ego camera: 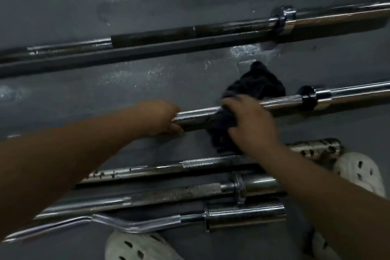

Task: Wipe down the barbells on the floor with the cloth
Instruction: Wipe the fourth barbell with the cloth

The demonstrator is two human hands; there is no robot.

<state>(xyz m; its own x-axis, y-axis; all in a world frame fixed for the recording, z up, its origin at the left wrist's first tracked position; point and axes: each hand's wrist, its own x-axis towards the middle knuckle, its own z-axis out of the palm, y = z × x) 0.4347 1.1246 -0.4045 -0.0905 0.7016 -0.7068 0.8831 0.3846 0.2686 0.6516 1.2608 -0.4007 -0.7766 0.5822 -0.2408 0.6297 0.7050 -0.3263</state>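
The middle barbell [198, 113] on the floor [84, 95] is held by the left hand [162, 117], fingers [176, 129] curled round it. The cloth [257, 85] is gripped round it by the right hand [251, 124]. Long, firm strokes are advised.

Middle barbell [280, 102] is cut off at 3 o'clock, and its shaft is covered by the black cloth [257, 84] and right hand [251, 124]. Beyond the left hand [160, 117], toward 9, it's hidden. Far barbell [190, 31] is clipped at 3 and 9. Everything's motion-blurred.
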